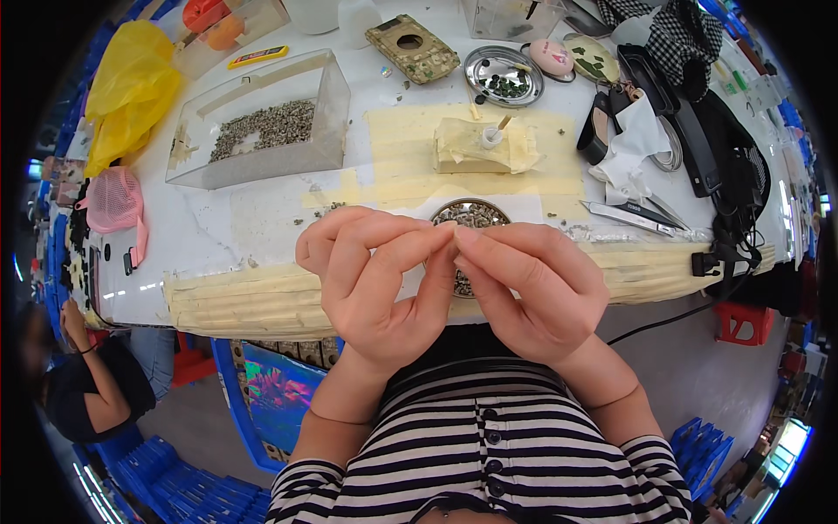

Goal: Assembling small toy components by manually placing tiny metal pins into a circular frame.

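- Here's the head view, from the left of two fisheye cameras worn side by side, perched above the near edge of the white table (209,240).
- It's facing steeply down and forward, across the table to its far side, upright and unmirrored.
- And it's close! The left hand (380,293) and right hand (546,293) loom large at the table's near edge, the striped shirt (436,437) filling the space just this side of it.
- What a spread: a broad sweep of tabletop, plus grey floor (672,367) on the table's near side.
- Look at that near edge, bowing with the lens!
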`<state>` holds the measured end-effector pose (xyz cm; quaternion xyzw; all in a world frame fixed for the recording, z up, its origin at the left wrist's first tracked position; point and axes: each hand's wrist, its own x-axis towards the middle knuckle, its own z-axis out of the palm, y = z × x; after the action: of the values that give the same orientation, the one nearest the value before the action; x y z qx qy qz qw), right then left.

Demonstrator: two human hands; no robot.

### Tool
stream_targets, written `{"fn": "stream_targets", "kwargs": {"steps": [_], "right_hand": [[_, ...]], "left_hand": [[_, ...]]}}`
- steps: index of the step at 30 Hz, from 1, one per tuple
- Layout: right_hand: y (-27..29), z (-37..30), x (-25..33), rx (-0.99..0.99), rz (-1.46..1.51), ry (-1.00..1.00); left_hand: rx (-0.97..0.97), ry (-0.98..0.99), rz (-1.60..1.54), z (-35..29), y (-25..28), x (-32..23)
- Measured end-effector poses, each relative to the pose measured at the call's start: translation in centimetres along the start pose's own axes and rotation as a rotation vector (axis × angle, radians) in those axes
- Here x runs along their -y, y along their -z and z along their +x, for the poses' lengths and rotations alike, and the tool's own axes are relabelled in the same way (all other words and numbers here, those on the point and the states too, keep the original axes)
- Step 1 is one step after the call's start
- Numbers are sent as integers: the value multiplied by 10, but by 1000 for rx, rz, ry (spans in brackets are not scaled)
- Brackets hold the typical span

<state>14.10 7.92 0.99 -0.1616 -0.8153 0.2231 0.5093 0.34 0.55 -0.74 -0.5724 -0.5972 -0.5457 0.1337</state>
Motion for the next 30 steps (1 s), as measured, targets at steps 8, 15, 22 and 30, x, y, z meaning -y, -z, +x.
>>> {"fn": "stream_targets", "kwargs": {"steps": [8, 15, 22, 30], "right_hand": [[4, 2, 0, 96, 148, -267], [5, 1, -1, 98, 612, -619], [3, 2, -4, 36, 96, -88], [2, 1, -4, 89, 221, -266]], "left_hand": [[21, 12, -18, 0, 3, 0], [35, 10, -34, 2, 4, -2], [49, 34, -4, 2, 3, -2], [21, 38, -51, 0, 3, 0]]}}
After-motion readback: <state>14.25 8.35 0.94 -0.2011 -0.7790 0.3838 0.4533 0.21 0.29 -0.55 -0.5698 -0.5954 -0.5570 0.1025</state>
